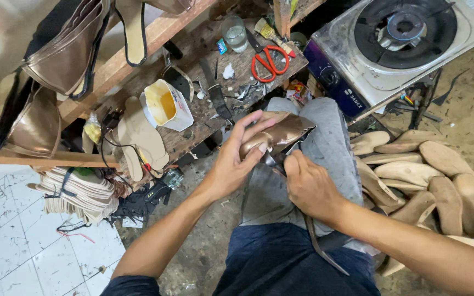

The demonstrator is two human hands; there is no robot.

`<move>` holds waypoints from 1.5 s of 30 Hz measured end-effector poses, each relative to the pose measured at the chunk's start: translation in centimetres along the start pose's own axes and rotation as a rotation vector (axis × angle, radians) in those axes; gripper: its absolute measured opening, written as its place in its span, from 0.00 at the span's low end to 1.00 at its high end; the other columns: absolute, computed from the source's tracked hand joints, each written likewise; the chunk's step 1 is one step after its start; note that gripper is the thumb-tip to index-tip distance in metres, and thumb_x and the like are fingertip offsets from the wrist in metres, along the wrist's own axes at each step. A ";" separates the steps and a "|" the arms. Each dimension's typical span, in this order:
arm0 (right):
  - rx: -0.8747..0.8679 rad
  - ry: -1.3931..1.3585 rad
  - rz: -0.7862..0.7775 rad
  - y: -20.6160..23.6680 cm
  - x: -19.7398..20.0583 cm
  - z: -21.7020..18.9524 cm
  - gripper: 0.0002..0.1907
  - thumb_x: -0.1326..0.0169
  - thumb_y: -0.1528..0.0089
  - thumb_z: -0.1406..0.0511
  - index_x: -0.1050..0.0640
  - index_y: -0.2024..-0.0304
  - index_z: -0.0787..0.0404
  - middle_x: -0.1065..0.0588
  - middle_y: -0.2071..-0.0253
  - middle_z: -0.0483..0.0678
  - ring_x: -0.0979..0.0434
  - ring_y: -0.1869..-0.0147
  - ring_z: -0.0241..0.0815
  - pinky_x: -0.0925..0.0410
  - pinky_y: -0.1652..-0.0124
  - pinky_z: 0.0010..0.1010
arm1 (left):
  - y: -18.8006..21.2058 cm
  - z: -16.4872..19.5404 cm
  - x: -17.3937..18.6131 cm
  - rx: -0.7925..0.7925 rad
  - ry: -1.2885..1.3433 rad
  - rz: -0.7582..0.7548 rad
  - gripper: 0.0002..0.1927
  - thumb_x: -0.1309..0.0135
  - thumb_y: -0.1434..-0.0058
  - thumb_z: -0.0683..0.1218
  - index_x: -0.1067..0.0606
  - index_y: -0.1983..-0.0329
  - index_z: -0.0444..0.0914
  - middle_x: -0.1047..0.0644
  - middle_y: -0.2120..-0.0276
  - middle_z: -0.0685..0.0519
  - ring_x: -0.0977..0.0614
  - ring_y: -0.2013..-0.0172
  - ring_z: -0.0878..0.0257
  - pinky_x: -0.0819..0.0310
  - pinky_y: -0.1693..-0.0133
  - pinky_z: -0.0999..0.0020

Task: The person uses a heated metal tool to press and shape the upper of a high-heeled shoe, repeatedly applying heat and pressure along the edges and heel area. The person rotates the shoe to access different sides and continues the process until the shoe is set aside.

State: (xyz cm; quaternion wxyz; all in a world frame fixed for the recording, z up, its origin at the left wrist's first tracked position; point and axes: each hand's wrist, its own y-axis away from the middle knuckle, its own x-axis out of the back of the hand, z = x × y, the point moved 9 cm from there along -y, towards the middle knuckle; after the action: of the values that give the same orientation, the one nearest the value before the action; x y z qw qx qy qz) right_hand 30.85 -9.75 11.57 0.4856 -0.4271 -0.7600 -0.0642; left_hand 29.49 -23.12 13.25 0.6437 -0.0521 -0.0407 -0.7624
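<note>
Cluttered shoemaking corner, seen from above: dirt floor (470,118), white tiles at lower left, worn wooden bench (237,68) ahead of the seated person's knees. Bronze metallic shoe upper (280,133), mounted on a form, rests on the grey-trousered lap, toe end toward the left. Left hand (236,161) wraps the toe end, fingers curled over the top, thumb underneath; firm hold. Right hand (309,186) is closed around a dark tool (274,159) whose tip meets the underside of the upper just beside the left thumb; the tool's kind cannot be told. A dark strap (318,241) trails from under the right hand down over the thigh. Right of the lap: pile of bare wooden shoe lasts (440,181) on the floor. Above them, a single-burner gas stove (401,38). On the bench: red-handled scissors (269,61), a glass (235,34), an open white glue tub (165,105) with yellow contents, pale insoles (141,137) beside it. Wooden rack at upper left holds more bronze uppers (64,52). Stack of thin soles (80,192) lies below the bench edge.
</note>
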 end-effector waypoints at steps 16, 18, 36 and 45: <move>-0.086 -0.081 -0.082 0.5 -0.8 -0.4 0.10 0.48 0.37 0.67 0.34 0.61 0.68 0.27 0.64 0.63 0.23 0.65 0.67 0.32 0.66 0.53 | 0.8 -0.2 0.0 -0.033 -0.041 -0.018 0.34 0.54 0.29 0.33 0.50 0.23 0.37 0.33 0.28 0.43 0.29 0.33 0.61 0.34 0.36 0.68; -0.004 -0.053 -0.092 0.4 0.0 -0.4 0.09 0.51 0.41 0.71 0.35 0.60 0.68 0.28 0.63 0.62 0.23 0.63 0.66 0.32 0.65 0.52 | 1.0 -0.1 0.0 -0.040 -0.071 -0.022 0.34 0.54 0.30 0.33 0.49 0.24 0.37 0.33 0.28 0.44 0.29 0.33 0.61 0.33 0.37 0.69; -0.271 -0.886 -0.681 0.1 -5.1 2.3 0.14 0.50 0.33 0.59 0.27 0.61 0.65 0.23 0.72 0.62 0.19 0.65 0.64 0.27 0.64 0.48 | 2.2 -1.3 1.4 -0.049 -0.025 -0.019 0.29 0.53 0.28 0.36 0.45 0.25 0.35 0.32 0.29 0.46 0.29 0.32 0.61 0.35 0.33 0.67; -0.079 -0.376 -0.165 0.2 -5.8 0.4 0.18 0.46 0.33 0.59 0.30 0.57 0.70 0.24 0.63 0.64 0.24 0.60 0.67 0.32 0.62 0.52 | 1.8 -4.9 3.3 0.127 -0.010 0.047 0.22 0.45 0.31 0.42 0.29 0.34 0.36 0.27 0.37 0.52 0.24 0.44 0.69 0.24 0.45 0.70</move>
State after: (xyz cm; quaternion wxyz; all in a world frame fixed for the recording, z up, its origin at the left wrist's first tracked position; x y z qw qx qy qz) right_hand 31.71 -12.80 6.70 0.3113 -0.3865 -0.8665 -0.0528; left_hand 30.63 -27.25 8.85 0.6634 -0.0160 -0.0910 -0.7426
